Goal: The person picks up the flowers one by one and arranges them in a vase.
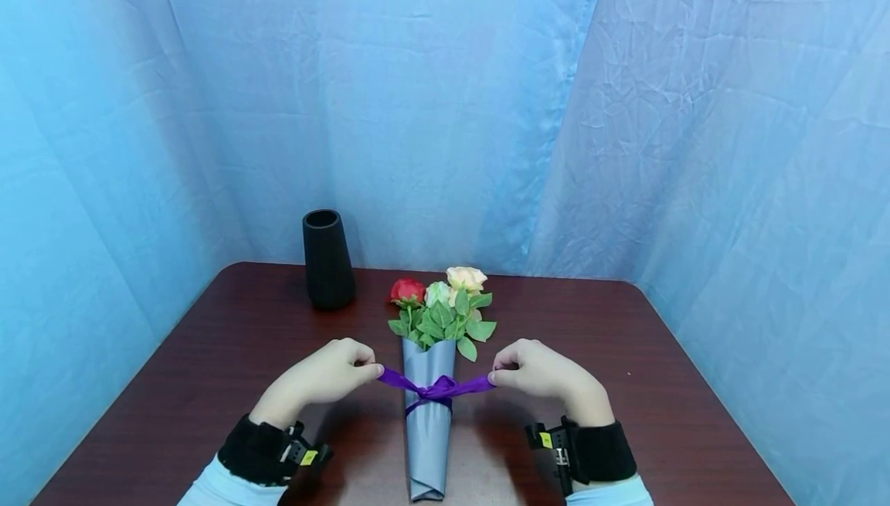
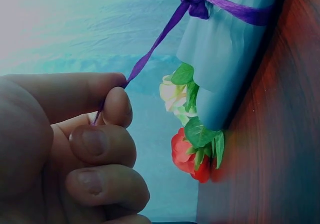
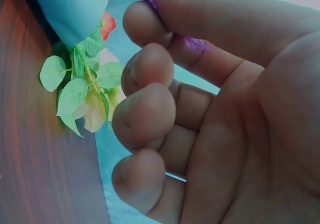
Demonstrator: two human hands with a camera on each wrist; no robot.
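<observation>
Now pinching thin soft purple ribbon (image 1: 439, 388) ends | left hand (image 1: 327, 374) and right hand (image 1: 542, 371) | pulling apart | slippery, light, gripped near fingertips | paper bouquet (image 1: 431, 405) between, crushes easily

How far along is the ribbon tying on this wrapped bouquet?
Done: the grey paper wrap encloses the flowers, and the purple ribbon circles it with a first knot. In hand: left hand and right hand each pinch a ribbon end, stretched sideways. Left: no bow loops show.
</observation>
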